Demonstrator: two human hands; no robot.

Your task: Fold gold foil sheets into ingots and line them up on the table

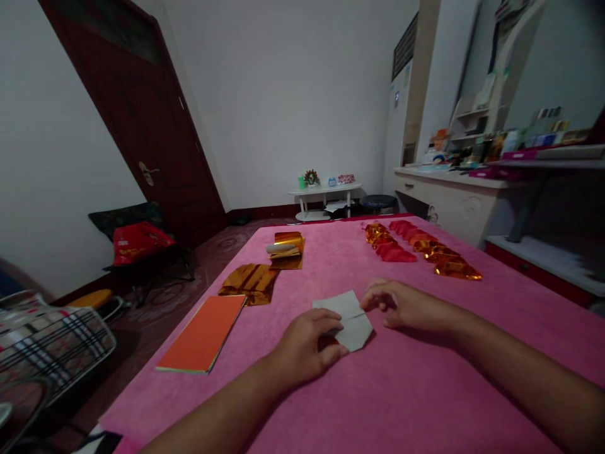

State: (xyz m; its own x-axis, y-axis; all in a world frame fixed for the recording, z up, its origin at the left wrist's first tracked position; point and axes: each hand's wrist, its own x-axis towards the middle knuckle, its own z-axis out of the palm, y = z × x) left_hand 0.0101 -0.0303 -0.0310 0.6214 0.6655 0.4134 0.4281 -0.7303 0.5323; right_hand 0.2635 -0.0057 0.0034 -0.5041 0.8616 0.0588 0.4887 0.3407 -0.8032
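A partly folded sheet of paper (348, 318), white side up with a red underside showing at its near edge, lies on the pink table cover (416, 391). My left hand (307, 347) rests on the paper's near left corner, its fingers curled and pressing that corner down. My right hand (401, 304) pinches the paper's right edge along a fold line, fingers pressed together.
A stack of orange-red sheets (204, 333) lies at the left, with gold foil sheets (250, 282) and a further gold stack (287, 248) beyond it. Rows of folded red and gold pieces (420, 249) sit at the far right. A dark door, a low white table and a desk surround the table.
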